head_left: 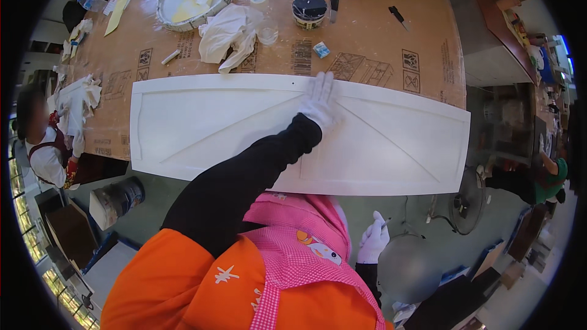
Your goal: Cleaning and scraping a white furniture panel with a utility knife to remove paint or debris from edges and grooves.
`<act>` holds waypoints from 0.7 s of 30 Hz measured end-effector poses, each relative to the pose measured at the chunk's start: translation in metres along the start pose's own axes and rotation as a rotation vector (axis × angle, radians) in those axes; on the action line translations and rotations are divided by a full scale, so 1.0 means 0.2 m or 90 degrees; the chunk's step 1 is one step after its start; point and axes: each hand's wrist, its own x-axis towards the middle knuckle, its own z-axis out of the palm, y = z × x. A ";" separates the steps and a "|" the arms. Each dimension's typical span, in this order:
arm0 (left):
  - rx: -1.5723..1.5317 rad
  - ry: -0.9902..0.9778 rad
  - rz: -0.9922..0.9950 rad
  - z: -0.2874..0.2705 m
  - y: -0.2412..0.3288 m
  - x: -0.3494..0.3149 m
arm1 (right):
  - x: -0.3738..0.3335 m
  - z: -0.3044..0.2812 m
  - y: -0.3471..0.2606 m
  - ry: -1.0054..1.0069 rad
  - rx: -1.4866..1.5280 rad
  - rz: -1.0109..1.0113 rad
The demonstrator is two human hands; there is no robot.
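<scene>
A big tabletop [379, 36] covered with brown cardboard is seen, and a long white panel [202, 128] is laid flat on it. The long side of the panel runs from left to right, and its near edge hangs a little over the front of the tabletop. Raised lines are seen on the panel, slanting up toward its middle. The left hand [319, 102], in a white glove, is stretched out on a black sleeve and is laid flat on the far edge of the panel, near the middle, with the fingers spread and nothing gripped. The right hand [373, 241], also gloved in white, is held low beside the body, well apart from the panel and below its near edge; a thin little thing seems to be pinched in it, but what it is cannot be told. So the panel is touched by the left hand only, and the right end of the panel lies up and away from the right hand. Behind the panel, a crumpled white cloth [229, 33] and a small dark round tin [309, 9] are left on the cardboard.
</scene>
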 end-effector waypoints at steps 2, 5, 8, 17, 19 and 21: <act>-0.134 -0.049 0.183 0.08 0.20 -0.15 | 0.06 -0.05 -0.04 0.003 0.007 0.040; -0.416 -0.703 0.488 -0.32 0.66 -0.33 | 0.19 -0.16 -0.04 0.040 0.031 0.068; -0.616 -0.433 0.572 -0.49 0.63 -0.42 | 0.29 -0.28 -0.05 0.093 0.096 0.107; 0.005 0.054 -0.084 0.10 0.12 0.28 | 0.09 -0.28 -0.10 0.126 0.168 0.064; -0.004 0.097 -0.084 0.13 0.28 0.31 | 0.05 -0.34 -0.08 0.153 0.158 0.087; 0.045 0.066 -0.105 0.16 0.45 0.33 | 0.08 -0.41 -0.03 0.183 0.175 0.112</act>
